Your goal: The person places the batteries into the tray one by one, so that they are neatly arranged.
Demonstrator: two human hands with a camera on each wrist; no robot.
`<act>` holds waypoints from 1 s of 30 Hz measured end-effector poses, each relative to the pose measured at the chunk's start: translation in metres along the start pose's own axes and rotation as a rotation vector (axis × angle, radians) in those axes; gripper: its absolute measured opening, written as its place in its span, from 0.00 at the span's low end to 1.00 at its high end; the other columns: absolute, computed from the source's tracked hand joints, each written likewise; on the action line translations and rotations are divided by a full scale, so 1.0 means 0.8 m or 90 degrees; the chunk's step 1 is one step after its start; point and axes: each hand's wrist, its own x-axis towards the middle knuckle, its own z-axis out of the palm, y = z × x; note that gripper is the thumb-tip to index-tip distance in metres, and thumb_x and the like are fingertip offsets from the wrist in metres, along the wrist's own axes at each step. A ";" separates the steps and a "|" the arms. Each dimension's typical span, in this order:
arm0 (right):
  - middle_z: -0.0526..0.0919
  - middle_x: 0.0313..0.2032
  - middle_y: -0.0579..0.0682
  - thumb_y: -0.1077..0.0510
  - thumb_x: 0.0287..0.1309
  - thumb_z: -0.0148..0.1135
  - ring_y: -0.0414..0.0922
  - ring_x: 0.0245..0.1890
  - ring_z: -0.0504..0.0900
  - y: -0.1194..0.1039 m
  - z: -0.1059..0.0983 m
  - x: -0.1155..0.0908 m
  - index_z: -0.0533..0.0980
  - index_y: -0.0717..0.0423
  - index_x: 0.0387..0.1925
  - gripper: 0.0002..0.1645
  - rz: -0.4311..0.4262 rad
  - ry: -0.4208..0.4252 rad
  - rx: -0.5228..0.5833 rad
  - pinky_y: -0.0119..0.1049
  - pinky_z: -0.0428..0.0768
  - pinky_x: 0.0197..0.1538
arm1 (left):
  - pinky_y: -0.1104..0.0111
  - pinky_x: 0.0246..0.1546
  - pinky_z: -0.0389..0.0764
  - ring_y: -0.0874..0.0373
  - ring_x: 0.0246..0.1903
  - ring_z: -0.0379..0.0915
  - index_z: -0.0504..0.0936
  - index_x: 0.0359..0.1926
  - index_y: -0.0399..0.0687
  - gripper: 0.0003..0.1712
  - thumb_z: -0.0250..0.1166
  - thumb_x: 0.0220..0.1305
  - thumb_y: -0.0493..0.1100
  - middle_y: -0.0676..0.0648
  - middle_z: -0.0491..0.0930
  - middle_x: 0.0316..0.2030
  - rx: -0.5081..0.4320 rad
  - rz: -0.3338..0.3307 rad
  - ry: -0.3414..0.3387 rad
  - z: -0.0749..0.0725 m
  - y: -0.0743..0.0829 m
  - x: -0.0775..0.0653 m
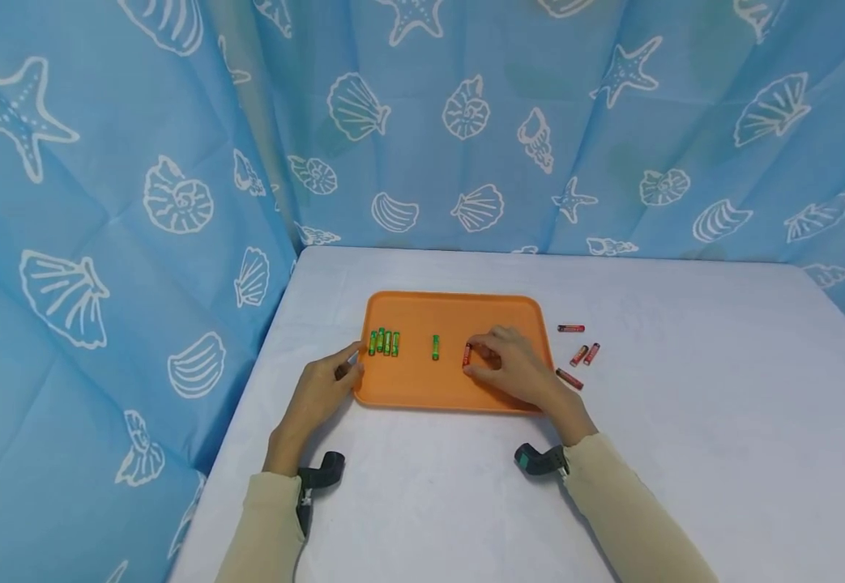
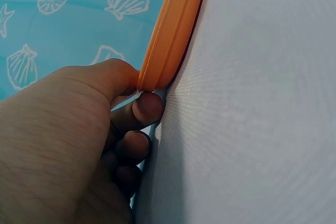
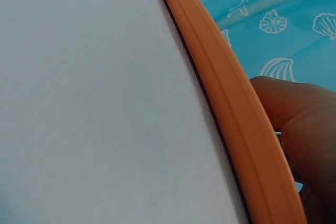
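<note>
My right hand (image 1: 509, 366) is over the right half of an orange tray (image 1: 415, 385), its thumb and index finger pinching a red battery (image 1: 467, 354) at its two ends. In the right wrist view the tray's side hides that battery and most of the fingers. My left hand (image 1: 317, 394) holds the tray's left edge; the left wrist view has the thumb at the rim and bent fingers below it. A single green battery (image 1: 436, 347) lies near the tray's middle. Several green batteries (image 1: 387, 343) stand side by side in a row near its left edge.
Several loose red batteries (image 1: 591, 354) lie on the white tablecloth (image 1: 684, 405) to the right of the tray, one close by its right edge. A blue curtain (image 1: 422, 146) with shell prints hangs behind and to the left of the table.
</note>
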 end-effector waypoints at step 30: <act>0.70 0.36 0.44 0.45 0.62 0.68 0.46 0.42 0.64 -0.033 0.040 0.051 0.79 0.55 0.57 0.27 -0.029 -0.028 0.015 0.44 0.59 0.45 | 0.67 0.30 0.69 0.58 0.28 0.68 0.75 0.69 0.51 0.25 0.61 0.72 0.45 0.51 0.75 0.28 -0.006 0.007 0.008 0.002 0.000 0.002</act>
